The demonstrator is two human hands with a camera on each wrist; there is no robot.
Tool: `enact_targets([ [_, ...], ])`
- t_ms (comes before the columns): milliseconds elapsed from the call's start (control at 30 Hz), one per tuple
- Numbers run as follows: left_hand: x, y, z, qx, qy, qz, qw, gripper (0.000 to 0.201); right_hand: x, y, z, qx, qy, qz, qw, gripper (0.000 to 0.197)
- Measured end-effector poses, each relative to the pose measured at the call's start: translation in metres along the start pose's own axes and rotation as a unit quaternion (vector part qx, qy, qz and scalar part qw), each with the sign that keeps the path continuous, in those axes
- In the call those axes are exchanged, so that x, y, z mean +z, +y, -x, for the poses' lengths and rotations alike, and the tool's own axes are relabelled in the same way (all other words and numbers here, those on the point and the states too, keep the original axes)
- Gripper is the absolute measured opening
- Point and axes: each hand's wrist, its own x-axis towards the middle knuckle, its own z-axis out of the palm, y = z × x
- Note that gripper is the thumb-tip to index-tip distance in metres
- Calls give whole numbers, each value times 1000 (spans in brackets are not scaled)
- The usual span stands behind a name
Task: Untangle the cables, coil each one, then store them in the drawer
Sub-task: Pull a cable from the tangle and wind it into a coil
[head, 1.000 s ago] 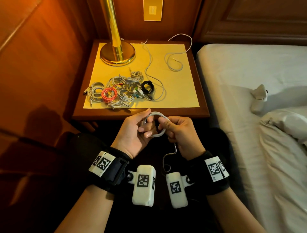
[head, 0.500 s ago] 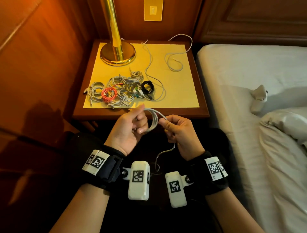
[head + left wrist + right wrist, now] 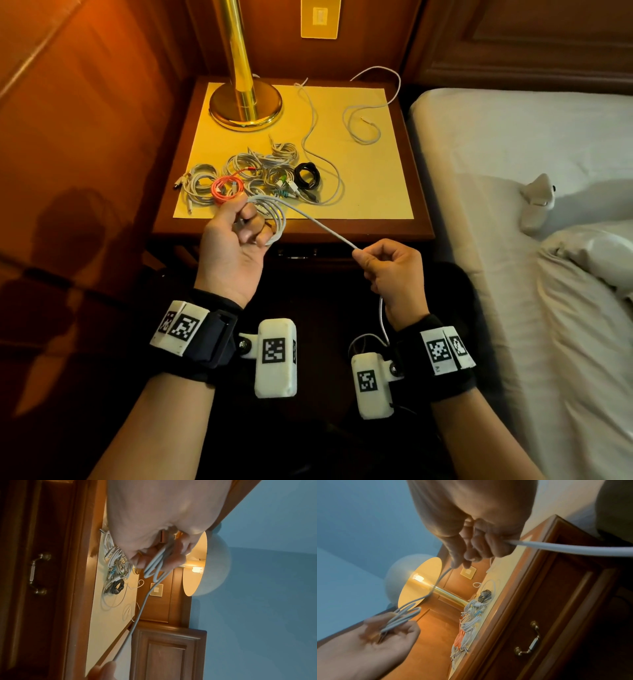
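Your nightstand (image 3: pixel 416 192) is reddish-brown wood with a glossy varnish, its top covered by a matt yellow mat (image 3: pixel 370 164); the drawer (image 3: pixel 556 601) front shows the same wood with a shiny brass-look metal handle (image 3: pixel 529 640). The lamp base (image 3: pixel 246 108) is polished, mirror-bright gold metal. The white cable (image 3: pixel 318 224) you hold looks smooth and matt, like plastic sheath; the bed sheet (image 3: pixel 513 144) is matt white cloth.

The setting was a bedroom, probably a hotel room. A bed (image 3: pixel 513 164) with white sheets filled the right of the frame. A wooden nightstand (image 3: pixel 416 192) with a brass-handled drawer (image 3: pixel 553 615) stood at upper centre, carrying a brass lamp (image 3: pixel 245 102). Wood panelling (image 3: pixel 85 102) and a wall switch plate (image 3: pixel 320 17) lay behind.
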Motion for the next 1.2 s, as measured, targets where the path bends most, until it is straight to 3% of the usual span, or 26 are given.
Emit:
enact_targets([
  [100,3,-3,0,18,20,-30,999,27,4,-7,4,-41,-28,93,994,23],
  [267,3,-8,1,27,9,-95,995,37,11,-16,23,-98,-183,153,966,22],
  [367,2,-14,3,35,-34,-172,984,39,12,-25,29,-109,-253,147,950,23],
  [467,-1,-21,3,31,-76,-274,958,38,12,-35,29,-106,-277,108,949,25],
  [600,0,-27,9,3,-112,-324,939,38,10,-42,27,-110,-298,71,946,27],
  [733,6,-34,21,-37,-161,-333,928,35,12,-43,24,-130,-256,12,958,30],
  [833,10,-38,28,-64,-196,-337,919,36,13,-42,22,-153,-176,-14,972,32],
  [1000,12,-39,30,-102,-207,-306,924,37,12,-29,13,-189,-42,39,980,26],
  [1133,14,-35,32,-151,-209,-284,924,35,14,-15,15,-187,19,14,982,22],
  [1200,15,-33,33,-162,-207,-269,927,32,12,-11,14,-172,6,-15,985,25],
])
